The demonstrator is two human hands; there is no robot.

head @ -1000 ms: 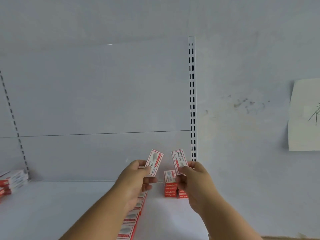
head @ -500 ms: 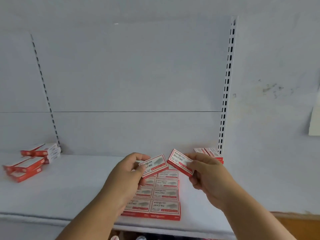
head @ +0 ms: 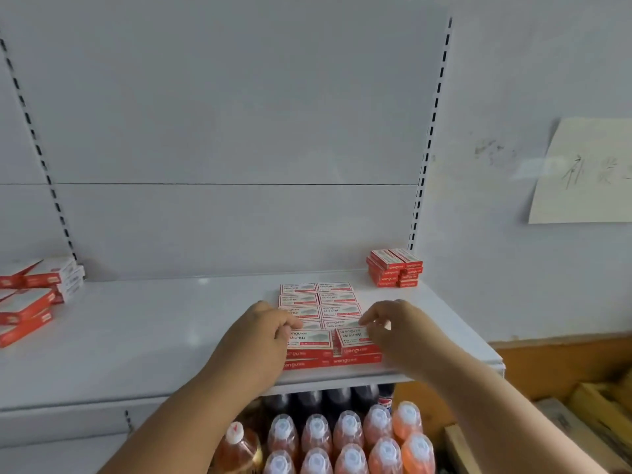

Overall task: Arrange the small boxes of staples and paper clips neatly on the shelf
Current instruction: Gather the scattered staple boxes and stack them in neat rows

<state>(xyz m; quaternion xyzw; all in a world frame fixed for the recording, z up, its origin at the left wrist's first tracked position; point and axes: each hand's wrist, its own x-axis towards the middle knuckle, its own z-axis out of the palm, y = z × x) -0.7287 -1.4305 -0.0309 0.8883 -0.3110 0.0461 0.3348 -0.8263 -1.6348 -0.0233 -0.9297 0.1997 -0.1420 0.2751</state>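
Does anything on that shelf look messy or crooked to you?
Yes. The red-and-white boxes at the shelf's far left lie at mixed angles, overlapping in a loose heap. By contrast, the flat grid of boxes under the hands sits in straight rows, and the small stack at the back right is fairly square.

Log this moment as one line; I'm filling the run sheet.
left hand: holds front-left box | right hand: holds front-right box | both boxes on grid's front row, shelf

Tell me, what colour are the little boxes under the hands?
Red sides with white tops edged in red; the staple boxes show in the head view, the only one.
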